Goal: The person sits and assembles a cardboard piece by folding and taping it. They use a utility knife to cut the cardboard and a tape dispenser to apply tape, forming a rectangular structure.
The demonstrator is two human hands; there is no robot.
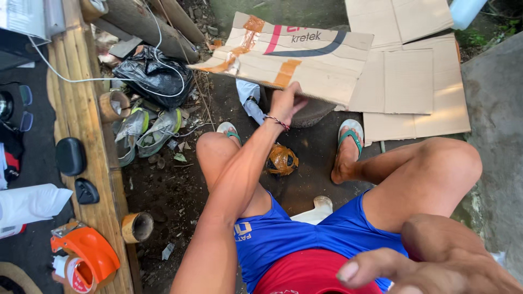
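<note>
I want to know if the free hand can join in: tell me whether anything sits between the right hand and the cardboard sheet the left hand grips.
The left hand grips the lower edge of the cardboard sheet. The right hand is close to the camera, empty. Between it and the sheet lies only the person's raised right knee; nothing else visible blocks the way.

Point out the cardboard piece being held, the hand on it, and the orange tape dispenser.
cardboard piece (305, 57), head view, middle of its printed face.
left hand (284, 102), head view, back of the hand gripping the lower edge.
orange tape dispenser (90, 253), head view, orange body.
</note>
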